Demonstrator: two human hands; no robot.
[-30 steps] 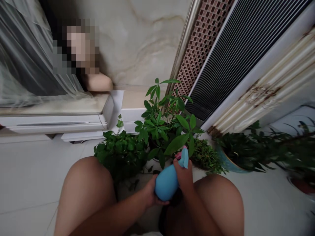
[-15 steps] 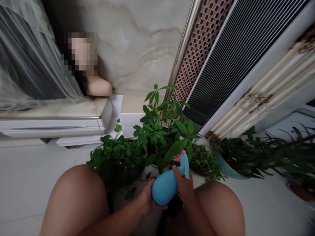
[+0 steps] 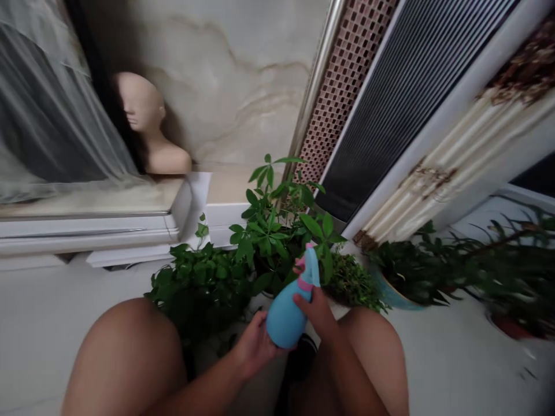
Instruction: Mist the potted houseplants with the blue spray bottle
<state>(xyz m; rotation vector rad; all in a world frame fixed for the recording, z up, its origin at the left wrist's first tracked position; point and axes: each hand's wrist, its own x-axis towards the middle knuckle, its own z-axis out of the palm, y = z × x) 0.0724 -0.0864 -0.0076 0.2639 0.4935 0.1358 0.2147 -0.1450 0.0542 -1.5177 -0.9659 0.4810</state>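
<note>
I can read no text, label, brand, number or sign anywhere here. The blue spray bottle (image 3: 284, 316) I hold shows only plain colour on the side turned to me, and the blue plant pot (image 3: 392, 294) is too blurred and leaf-covered to show any writing.

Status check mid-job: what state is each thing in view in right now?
blue spray bottle: held in both hands, tilted, nozzle toward the leaves.
left hand: cupping the bottle's base.
right hand: gripping its upper body by the neck.
tall leafy plant: upright, just behind the nozzle.
low bushy plant: on the floor, left of the tall one.
mannequin head: upright on the ledge.
sheer curtain: hanging, drawn.
</note>
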